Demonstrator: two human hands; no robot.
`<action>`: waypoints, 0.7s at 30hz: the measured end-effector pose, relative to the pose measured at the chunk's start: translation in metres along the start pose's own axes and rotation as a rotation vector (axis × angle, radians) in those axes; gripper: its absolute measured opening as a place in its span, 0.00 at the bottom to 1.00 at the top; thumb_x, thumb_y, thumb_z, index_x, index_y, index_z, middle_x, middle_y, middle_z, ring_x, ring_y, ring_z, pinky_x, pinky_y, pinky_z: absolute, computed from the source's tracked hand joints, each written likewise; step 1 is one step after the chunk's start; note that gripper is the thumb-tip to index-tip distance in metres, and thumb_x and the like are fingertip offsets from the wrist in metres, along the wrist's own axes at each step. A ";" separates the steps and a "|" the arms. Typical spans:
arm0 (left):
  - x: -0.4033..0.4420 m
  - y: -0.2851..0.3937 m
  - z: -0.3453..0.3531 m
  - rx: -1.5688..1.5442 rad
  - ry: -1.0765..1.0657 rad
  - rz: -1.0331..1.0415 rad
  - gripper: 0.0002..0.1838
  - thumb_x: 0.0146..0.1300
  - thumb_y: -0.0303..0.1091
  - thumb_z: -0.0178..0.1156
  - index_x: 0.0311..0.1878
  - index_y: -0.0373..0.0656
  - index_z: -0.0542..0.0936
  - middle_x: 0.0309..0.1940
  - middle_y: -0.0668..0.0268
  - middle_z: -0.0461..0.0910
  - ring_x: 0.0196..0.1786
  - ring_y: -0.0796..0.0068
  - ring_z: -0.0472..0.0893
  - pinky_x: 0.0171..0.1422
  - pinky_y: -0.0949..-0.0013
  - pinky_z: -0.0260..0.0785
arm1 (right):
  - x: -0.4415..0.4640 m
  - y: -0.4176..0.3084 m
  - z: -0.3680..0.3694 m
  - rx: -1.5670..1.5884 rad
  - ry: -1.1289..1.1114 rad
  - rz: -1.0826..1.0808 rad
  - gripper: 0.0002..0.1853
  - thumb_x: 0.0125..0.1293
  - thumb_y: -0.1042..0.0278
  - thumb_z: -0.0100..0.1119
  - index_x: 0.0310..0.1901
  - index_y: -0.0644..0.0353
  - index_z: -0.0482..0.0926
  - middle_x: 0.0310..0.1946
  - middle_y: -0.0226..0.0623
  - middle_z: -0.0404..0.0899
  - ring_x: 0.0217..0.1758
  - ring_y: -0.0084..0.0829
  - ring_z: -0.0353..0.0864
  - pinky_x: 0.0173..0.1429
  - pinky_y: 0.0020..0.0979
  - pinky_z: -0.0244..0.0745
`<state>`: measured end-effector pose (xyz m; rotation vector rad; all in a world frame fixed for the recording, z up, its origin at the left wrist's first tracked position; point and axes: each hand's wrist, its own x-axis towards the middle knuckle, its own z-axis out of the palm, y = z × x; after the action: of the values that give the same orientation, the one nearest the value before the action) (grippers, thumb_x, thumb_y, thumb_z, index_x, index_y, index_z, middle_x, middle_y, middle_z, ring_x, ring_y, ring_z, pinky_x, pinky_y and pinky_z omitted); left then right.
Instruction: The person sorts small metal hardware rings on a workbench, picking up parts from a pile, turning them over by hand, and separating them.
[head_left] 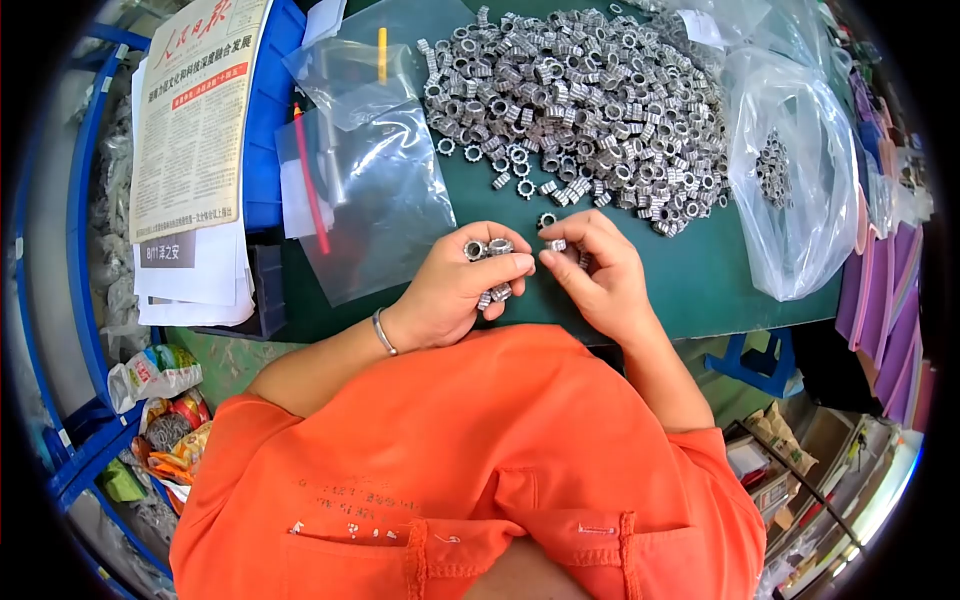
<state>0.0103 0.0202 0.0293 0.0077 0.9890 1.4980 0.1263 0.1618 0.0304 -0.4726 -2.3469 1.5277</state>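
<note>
Several small toothed metal rings (499, 247) are gathered in my left hand (455, 275), its fingers curled around them and the thumb pressed over the top. My right hand (600, 270) is close beside it, pinching a single metal ring (556, 245) between thumb and fingertips. One loose ring (546, 219) lies on the green table just beyond my right fingertips. Past both hands spreads a large heap of the same grey toothed rings (590, 100). The palm side of each hand is partly hidden.
Flat clear plastic bags (385, 200) lie left of the heap, with a red pencil (310, 180) and a yellow stick (382, 55). An open clear bag (795, 230) stands right, with rings near it. A newspaper (190, 120) rests by a blue bin (268, 120).
</note>
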 end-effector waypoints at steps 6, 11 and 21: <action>-0.001 -0.003 -0.004 0.046 -0.001 0.026 0.08 0.60 0.27 0.56 0.42 0.38 0.73 0.27 0.64 0.74 0.27 0.82 0.73 0.19 0.82 0.61 | -0.006 -0.004 0.005 0.114 0.013 -0.005 0.07 0.50 0.77 0.64 0.33 0.63 0.79 0.26 0.31 0.74 0.24 0.19 0.69 0.27 0.19 0.64; -0.003 -0.003 -0.001 0.039 -0.017 0.016 0.08 0.60 0.30 0.57 0.40 0.36 0.74 0.26 0.65 0.75 0.23 0.86 0.70 0.20 0.83 0.60 | -0.007 -0.003 0.006 0.146 0.018 -0.064 0.08 0.50 0.78 0.64 0.34 0.63 0.79 0.25 0.30 0.75 0.25 0.19 0.70 0.28 0.20 0.65; -0.001 -0.004 -0.003 0.025 -0.061 -0.052 0.12 0.62 0.35 0.56 0.40 0.35 0.75 0.25 0.65 0.75 0.21 0.86 0.70 0.19 0.83 0.60 | -0.015 -0.006 0.012 0.192 0.049 -0.033 0.09 0.50 0.80 0.63 0.35 0.64 0.79 0.28 0.31 0.73 0.26 0.19 0.69 0.28 0.19 0.64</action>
<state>0.0127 0.0171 0.0259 0.0458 0.9520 1.4299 0.1343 0.1432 0.0297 -0.4177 -2.1337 1.6861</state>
